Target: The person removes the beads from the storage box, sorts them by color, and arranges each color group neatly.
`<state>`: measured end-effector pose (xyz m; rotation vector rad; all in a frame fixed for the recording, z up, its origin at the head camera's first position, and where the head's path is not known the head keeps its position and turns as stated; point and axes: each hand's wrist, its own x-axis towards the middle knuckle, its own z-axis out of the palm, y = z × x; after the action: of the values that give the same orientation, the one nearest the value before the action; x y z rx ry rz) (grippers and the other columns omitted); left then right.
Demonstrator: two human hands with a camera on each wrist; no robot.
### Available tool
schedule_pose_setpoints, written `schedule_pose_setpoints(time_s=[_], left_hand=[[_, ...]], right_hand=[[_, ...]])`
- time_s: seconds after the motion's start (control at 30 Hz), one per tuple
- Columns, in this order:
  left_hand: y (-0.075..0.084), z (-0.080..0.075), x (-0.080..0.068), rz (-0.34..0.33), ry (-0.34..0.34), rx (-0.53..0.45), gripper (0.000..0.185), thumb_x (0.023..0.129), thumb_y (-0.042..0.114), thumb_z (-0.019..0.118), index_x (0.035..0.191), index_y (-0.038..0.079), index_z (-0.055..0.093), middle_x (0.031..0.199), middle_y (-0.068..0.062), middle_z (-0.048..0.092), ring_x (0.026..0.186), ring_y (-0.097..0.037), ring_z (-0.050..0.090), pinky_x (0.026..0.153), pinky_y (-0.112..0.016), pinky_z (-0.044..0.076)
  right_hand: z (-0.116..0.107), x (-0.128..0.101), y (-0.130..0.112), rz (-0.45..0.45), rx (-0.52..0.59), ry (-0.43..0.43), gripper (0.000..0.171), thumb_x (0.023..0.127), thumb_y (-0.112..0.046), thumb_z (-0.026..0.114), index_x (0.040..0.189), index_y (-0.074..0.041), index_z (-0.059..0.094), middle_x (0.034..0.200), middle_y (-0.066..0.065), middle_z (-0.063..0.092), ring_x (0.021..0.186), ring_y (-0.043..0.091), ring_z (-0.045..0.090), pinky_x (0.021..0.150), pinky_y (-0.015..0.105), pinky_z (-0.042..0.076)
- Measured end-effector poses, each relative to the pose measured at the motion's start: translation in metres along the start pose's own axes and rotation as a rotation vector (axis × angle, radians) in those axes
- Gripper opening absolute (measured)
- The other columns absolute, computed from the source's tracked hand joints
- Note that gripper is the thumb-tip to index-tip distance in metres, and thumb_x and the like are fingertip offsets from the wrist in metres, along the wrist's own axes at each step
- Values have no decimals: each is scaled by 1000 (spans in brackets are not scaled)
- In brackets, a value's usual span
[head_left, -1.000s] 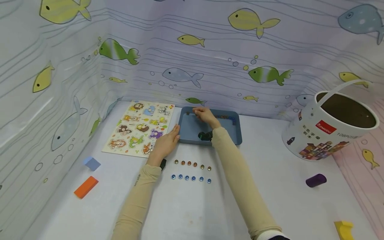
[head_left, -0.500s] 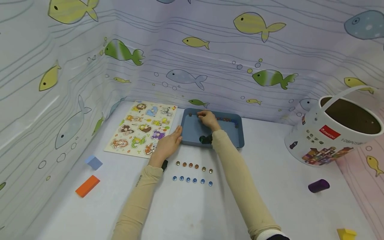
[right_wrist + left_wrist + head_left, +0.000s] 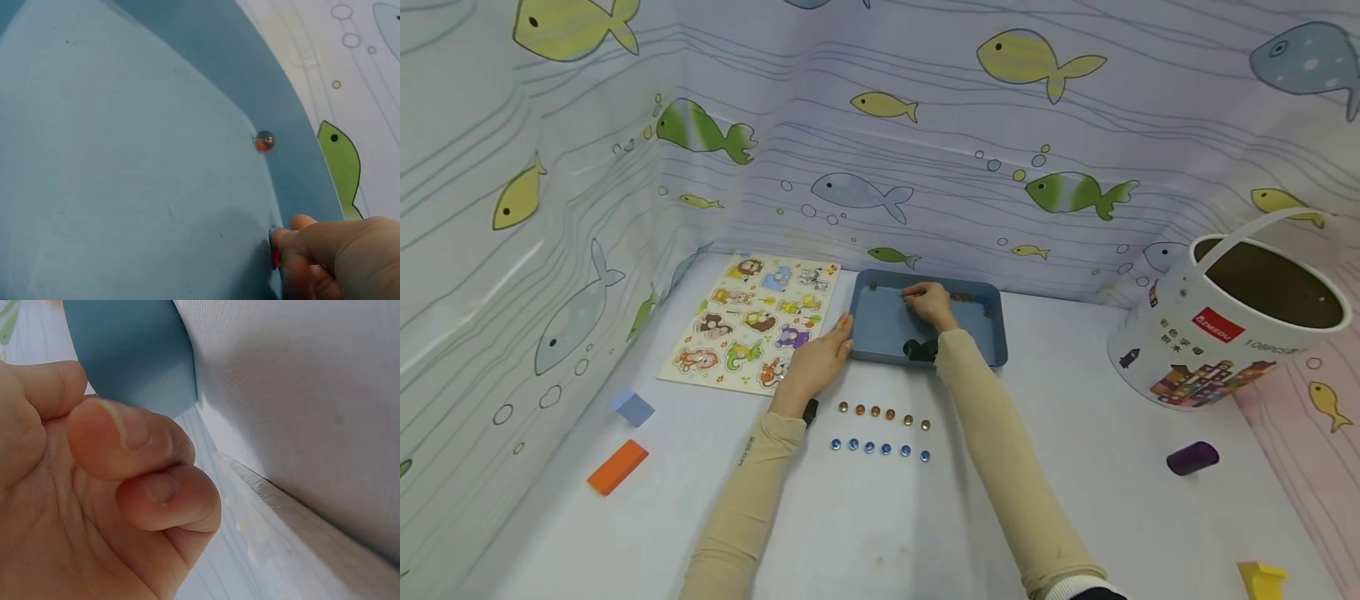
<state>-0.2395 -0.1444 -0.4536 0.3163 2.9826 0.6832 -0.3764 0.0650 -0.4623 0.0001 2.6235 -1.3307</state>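
My right hand (image 3: 932, 306) is over the blue-grey tray (image 3: 880, 329). In the right wrist view its thumb and finger pinch a red-tinted glass marble (image 3: 276, 257) beside the tray's long back wall. One clear marble with orange inside (image 3: 264, 141) lies apart against that wall. Behind the hand, brown marbles (image 3: 962, 297) and blue marbles (image 3: 988, 305) line the back right corner. My left hand (image 3: 820, 358) rests against the tray's left side, with fingertips at the wall; in the left wrist view two fingers (image 3: 169, 497) bend in front of the palm, holding nothing.
Before the tray lie a row of amber marbles (image 3: 876, 411) and a row of blue ones (image 3: 870, 447). An animal puzzle board (image 3: 752, 321) is at left. Orange (image 3: 617, 467), light blue (image 3: 633, 407), purple (image 3: 1192, 458) and yellow (image 3: 1262, 579) blocks lie around; a white bucket (image 3: 1210, 333) stands right.
My right hand has shifted slightly right along the tray's back wall, away from the lone marble at the left corner. The left hand keeps its place at the tray's side.
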Motion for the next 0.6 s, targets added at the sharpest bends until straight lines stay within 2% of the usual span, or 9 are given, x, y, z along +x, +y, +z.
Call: schedule_pose_setpoints(time_s=[0.1,0.2,0.27,0.4,0.5,0.6], left_hand=[[-1,1,1,1,1,-7,53,106,30,35,154,12,25,160,-3,23,126,-40,53,103,-51,47],[-1,1,1,5,-2,-4,53,106,30,35,154,12,24,160,-4,23,126,-40,54,102,-50,48],[-1,0,2,5,-1,1,53,106,30,35,154,12,24,160,-4,23,124,-40,55,100,-50,49],[-1,-1,2,0,-1,6,53,106,31,34,154,12,23,161,-3,23,123,-40,55,99,-51,50],[0,0,1,1,-3,6,53,106,32,33,154,12,23,161,-4,22,124,-40,55,99,-51,49],[0,1,0,4,-11,0,53,107,32,33,154,12,22,161,-4,22,125,-40,54,101,-51,48]], right_hand=[[-4,-2,3,25,62,-17,23,94,-14,63,115,-7,71,123,12,67,104,23,62,88,33,53],[-10,-5,5,32,109,-67,25,94,-17,64,117,-8,70,129,12,63,118,25,57,103,41,47],[-16,-8,6,29,129,-101,27,94,-19,64,119,-9,69,131,11,62,122,26,55,104,42,46],[-28,-16,2,2,169,-143,32,95,-23,63,125,-11,66,132,8,62,112,24,56,91,37,49],[-37,-23,0,-19,201,-155,35,96,-26,63,128,-12,64,129,7,63,94,21,54,79,32,46],[-47,-31,-1,-29,256,-164,36,96,-27,62,129,-13,63,128,10,64,74,18,44,71,32,39]])
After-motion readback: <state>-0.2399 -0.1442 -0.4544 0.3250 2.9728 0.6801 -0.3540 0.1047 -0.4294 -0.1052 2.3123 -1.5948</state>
